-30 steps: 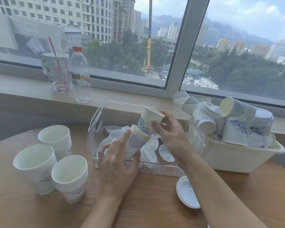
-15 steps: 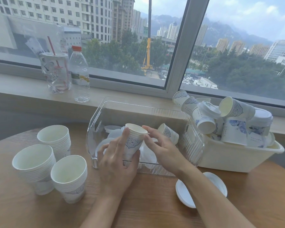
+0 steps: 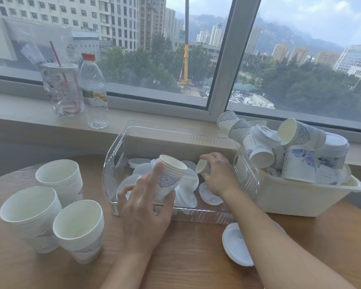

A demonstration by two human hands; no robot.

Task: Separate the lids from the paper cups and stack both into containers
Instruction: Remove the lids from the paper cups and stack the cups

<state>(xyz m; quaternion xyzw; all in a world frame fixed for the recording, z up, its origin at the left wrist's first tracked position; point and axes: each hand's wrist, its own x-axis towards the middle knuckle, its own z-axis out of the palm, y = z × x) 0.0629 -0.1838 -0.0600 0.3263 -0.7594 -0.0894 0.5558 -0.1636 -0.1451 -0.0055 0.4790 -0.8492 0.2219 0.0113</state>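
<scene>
My left hand point(image 3: 146, 209) grips a short stack of white paper cups point(image 3: 170, 176) with a blue pattern, tilted over the front of the clear plastic container point(image 3: 175, 133). My right hand point(image 3: 220, 177) is down inside that container and holds a single paper cup point(image 3: 202, 166) on its side, mouth facing left. Several white lids point(image 3: 188, 197) lie loose on the container's floor. A cream tub point(image 3: 300, 200) at the right is heaped with patterned cups, some still lidded point(image 3: 267, 136).
Three tall stacks of nested cups point(image 3: 29, 213) stand on the wooden table at the left. A lid point(image 3: 233, 245) lies on the table under my right forearm. On the windowsill stand a water bottle point(image 3: 94, 90) and a bagged drink cup point(image 3: 62, 88).
My right hand has carried its cup from above the left hand's stack down and to the right, into the clear container. The left hand's stack has barely moved.
</scene>
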